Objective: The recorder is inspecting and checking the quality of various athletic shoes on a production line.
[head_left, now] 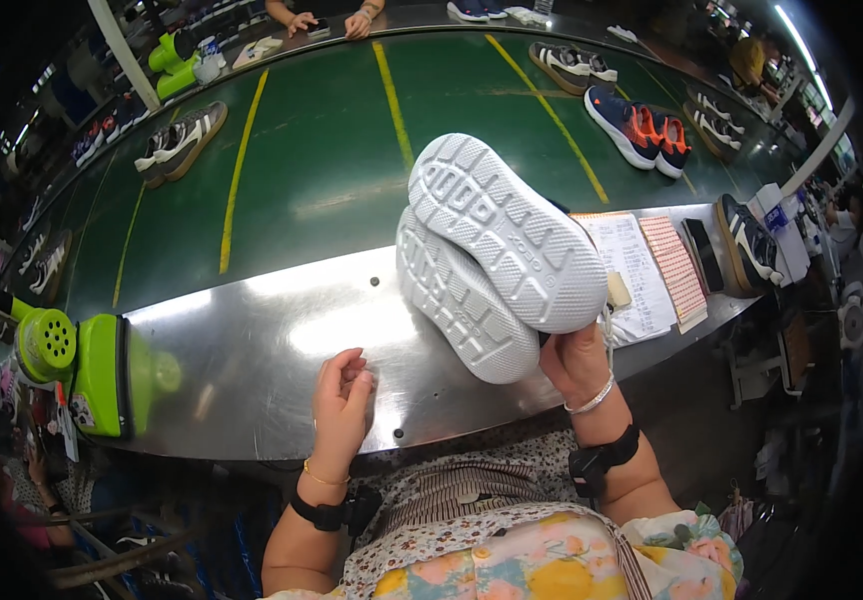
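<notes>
My right hand [579,365] grips a pair of sneakers [502,245] at the heel end and holds them up over the metal ledge. Their white treaded soles face me, one overlapping the other; the uppers are mostly hidden behind them. Part of a white lace hangs by my right wrist. Over the ledge to the left, my left hand [343,402] holds nothing, with its fingers loosely bent and the thumb a little apart. A shiny metal ledge [282,350] runs along the front of the green belt.
Beyond the ledge is a green belt [312,150] with yellow lines. Grey shoes [184,142] and navy-orange shoes [637,130] stand on it. Papers [632,275], a phone [702,255] and a dark shoe [747,245] lie right; a green machine [102,375] stands left. Another person's hands [330,24] are opposite.
</notes>
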The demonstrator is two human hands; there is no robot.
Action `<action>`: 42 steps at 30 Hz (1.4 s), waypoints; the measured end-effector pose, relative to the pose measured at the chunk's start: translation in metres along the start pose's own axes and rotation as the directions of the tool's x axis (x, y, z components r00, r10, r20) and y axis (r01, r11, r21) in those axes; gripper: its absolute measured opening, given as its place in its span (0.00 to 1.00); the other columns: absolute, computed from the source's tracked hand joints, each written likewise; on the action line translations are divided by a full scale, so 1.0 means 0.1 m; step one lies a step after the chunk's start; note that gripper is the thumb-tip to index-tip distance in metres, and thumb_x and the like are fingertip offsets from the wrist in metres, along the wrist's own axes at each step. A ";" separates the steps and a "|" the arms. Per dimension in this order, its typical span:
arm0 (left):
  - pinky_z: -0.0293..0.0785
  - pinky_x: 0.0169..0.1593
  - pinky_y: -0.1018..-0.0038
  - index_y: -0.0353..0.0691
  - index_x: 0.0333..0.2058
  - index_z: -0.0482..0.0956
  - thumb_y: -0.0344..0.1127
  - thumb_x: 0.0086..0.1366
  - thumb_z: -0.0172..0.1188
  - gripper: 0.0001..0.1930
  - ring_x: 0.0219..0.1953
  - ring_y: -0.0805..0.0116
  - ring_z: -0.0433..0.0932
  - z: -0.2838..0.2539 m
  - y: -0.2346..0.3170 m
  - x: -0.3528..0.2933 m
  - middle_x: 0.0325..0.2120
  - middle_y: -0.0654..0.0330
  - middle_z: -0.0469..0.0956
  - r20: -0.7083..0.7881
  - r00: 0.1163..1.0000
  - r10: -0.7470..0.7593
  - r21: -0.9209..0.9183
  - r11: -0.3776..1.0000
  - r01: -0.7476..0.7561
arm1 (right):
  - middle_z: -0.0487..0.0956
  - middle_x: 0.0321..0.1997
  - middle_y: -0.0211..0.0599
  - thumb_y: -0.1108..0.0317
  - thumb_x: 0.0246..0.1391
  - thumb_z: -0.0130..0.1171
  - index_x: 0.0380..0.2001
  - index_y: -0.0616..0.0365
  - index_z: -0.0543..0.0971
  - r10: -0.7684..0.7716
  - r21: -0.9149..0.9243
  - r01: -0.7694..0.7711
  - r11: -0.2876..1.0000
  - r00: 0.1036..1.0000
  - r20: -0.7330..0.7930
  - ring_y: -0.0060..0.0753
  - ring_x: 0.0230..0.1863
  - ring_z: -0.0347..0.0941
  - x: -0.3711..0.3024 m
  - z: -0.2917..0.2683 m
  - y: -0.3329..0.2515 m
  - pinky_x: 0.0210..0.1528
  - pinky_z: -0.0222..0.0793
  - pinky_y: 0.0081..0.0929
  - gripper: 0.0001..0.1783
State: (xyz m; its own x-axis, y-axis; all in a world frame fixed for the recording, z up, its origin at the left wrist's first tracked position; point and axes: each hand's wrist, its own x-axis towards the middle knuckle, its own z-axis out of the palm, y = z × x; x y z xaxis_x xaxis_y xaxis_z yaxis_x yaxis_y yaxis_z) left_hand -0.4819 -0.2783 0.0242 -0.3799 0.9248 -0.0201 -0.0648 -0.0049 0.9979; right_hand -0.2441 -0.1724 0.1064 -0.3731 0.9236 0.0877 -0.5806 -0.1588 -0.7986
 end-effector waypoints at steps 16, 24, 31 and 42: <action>0.70 0.36 0.74 0.34 0.37 0.75 0.26 0.55 0.55 0.09 0.29 0.66 0.73 -0.06 0.15 -0.14 0.30 0.55 0.72 0.064 0.952 0.299 0.382 0.874 -0.300 | 0.66 0.59 0.38 0.37 0.48 0.51 0.59 0.54 0.62 0.034 0.218 -0.039 0.975 0.999 0.028 0.38 0.58 0.64 0.03 0.02 0.15 0.59 0.63 0.37 0.42; 0.71 0.35 0.73 0.35 0.37 0.75 0.25 0.55 0.55 0.09 0.29 0.64 0.74 -0.01 0.13 -0.17 0.31 0.53 0.74 0.062 0.937 0.343 0.455 0.826 -0.333 | 0.61 0.63 0.36 0.31 0.48 0.42 0.61 0.55 0.56 0.163 0.226 -0.165 0.960 0.986 0.027 0.38 0.62 0.59 0.04 0.03 0.22 0.62 0.58 0.36 0.47; 0.72 0.35 0.73 0.35 0.36 0.76 0.24 0.55 0.55 0.09 0.30 0.63 0.75 -0.03 0.15 -0.17 0.32 0.53 0.74 0.072 0.924 0.376 0.463 0.808 -0.365 | 0.56 0.66 0.38 0.29 0.49 0.36 0.63 0.49 0.52 0.327 0.373 -0.317 0.872 0.944 0.037 0.45 0.64 0.54 0.04 0.06 0.35 0.63 0.52 0.48 0.46; 0.72 0.34 0.73 0.35 0.34 0.76 0.22 0.55 0.55 0.07 0.30 0.61 0.75 -0.01 0.14 -0.14 0.30 0.53 0.75 0.062 0.909 0.413 0.507 0.771 -0.385 | 0.50 0.68 0.38 0.24 0.45 0.31 0.65 0.43 0.48 0.427 0.393 -0.402 0.827 0.904 0.027 0.52 0.67 0.47 -0.01 0.02 0.39 0.61 0.44 0.63 0.50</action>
State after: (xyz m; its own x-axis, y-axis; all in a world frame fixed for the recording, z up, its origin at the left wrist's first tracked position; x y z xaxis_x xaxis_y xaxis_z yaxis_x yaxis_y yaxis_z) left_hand -0.4779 -0.2918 0.0388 -0.3150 0.8617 0.3978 0.5638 -0.1673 0.8088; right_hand -0.2677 -0.1803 0.0766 -0.6049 0.7576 -0.2453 -0.6141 -0.6399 -0.4619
